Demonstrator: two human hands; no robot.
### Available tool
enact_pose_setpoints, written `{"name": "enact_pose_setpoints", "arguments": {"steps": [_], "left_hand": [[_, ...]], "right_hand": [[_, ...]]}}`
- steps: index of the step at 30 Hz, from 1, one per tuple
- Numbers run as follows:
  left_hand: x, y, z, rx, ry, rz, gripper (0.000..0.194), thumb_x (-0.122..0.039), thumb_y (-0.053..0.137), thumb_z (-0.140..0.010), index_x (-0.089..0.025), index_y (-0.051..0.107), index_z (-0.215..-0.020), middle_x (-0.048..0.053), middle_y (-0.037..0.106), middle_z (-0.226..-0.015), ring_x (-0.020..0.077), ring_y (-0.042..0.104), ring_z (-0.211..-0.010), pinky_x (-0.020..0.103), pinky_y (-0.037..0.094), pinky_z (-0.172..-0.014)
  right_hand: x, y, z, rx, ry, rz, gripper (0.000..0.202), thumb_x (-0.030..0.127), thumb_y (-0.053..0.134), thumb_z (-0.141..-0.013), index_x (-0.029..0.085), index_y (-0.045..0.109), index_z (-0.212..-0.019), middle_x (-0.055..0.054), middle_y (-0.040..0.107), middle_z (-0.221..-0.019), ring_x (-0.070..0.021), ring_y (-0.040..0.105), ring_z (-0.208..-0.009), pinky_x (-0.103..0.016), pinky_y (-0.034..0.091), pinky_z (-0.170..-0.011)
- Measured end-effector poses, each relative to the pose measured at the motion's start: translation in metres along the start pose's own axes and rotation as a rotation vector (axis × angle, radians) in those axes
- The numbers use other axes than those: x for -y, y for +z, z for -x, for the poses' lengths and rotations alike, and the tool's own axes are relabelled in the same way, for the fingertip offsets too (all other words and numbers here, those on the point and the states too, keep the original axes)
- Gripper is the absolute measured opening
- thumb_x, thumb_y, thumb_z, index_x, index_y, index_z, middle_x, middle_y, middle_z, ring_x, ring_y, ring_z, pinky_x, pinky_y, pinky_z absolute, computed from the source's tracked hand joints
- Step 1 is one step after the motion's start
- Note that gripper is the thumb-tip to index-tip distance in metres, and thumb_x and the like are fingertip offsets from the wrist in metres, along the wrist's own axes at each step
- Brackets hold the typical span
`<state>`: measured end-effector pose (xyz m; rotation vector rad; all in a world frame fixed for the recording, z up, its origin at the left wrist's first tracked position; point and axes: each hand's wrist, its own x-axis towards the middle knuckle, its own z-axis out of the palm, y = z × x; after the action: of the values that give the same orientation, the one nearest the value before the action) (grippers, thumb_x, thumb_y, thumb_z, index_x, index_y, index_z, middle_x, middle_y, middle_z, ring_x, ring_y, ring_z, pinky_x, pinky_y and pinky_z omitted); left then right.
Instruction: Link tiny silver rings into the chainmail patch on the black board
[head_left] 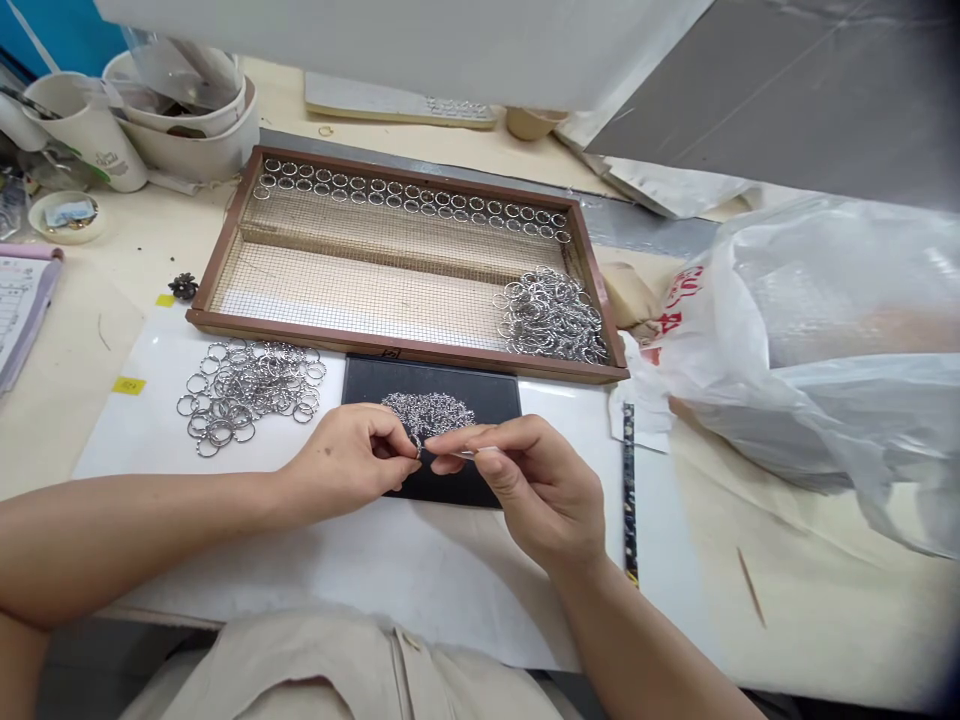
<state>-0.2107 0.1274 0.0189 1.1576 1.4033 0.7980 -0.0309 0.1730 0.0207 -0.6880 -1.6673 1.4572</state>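
My left hand [360, 452] pinches a small silver ring [418, 446] between thumb and fingertips. Close beside it, my right hand [544, 485] is closed on a thin pointed tool [474, 453] whose exact kind I cannot make out; its tip points toward the ring. Both hands are over a black tray [480, 378] that bears a heap of tiny silver pieces [431, 412]. Left of the tray, a loose pile of silver rings [255, 385] lies on the white board [330, 570].
Behind the tray stands a wood-framed mesh screen [360, 285], with rows of rings [412, 195] along its far side and a ring heap [555, 315] at its right. A plastic bag [840, 330] bulges at right. Cups [97, 135] and tubs [184, 140] stand back left. A toothpick-like stick [750, 587] lies front right.
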Motion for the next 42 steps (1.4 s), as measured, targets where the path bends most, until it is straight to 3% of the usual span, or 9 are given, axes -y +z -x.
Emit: {"name": "enact_pose_setpoints", "arguments": {"steps": [42], "left_hand": [[-0.0035,-0.0014,-0.0014,0.014,-0.069,0.051,0.009,-0.017,0.062,-0.072,-0.014,0.06,-0.064,-0.001,0.057,-0.064,0.0053,0.05,-0.05,0.016,0.038,-0.043]], "right_hand": [[0.0028,-0.0003,-0.0007,-0.015,-0.007,0.006,0.007,0.024,0.056,-0.09,0.02,0.059,-0.085,-0.005,0.076,-0.086,-0.0153,0.071,-0.065,-0.03,0.062,-0.059]]}}
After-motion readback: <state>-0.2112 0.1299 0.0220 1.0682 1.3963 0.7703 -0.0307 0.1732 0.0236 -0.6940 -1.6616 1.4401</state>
